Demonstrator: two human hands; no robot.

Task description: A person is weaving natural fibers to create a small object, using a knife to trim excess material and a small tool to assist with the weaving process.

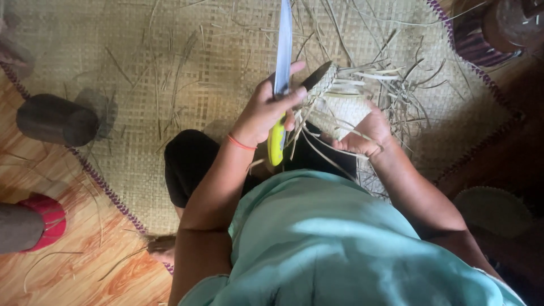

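Two hands busy: my left hand (266, 110) is clenched around the yellow-handled knife (280, 79), blade pointing away, while my right hand (362, 133) grips the woven piece (322, 79) just right of it.

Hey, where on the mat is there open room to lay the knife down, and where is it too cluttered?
The woven mat is barest at upper left, between the dark cylinder and the knife, with only a few stray strips. Right of the blade it is crowded: loose strips pile around the woven piece and the right hand.
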